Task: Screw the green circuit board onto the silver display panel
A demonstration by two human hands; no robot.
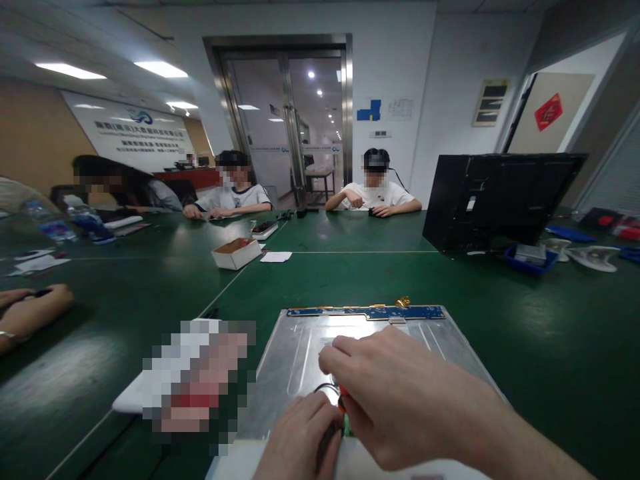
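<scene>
A flat silver metal panel (280,373), like the back of a screen, lies on the table before me. A blue circuit strip (415,312) runs along its far edge. My right hand (395,393) is over the panel's middle, fingers curled round a small orange-and-black object (342,395) that is mostly hidden. My left hand (305,433) is closed beside it at the near side, its fingertips touching or almost touching that object; what it holds is hidden. Between the hands show a thin black wire (326,386) and a bit of green board (347,425).
The green table (350,277) bears a blurred-out white and pink item (200,373) at left, an open box (237,253), a black monitor (500,200) and a blue tray (531,259) at right. Several people sit around; another person's hands (37,310) rest at far left.
</scene>
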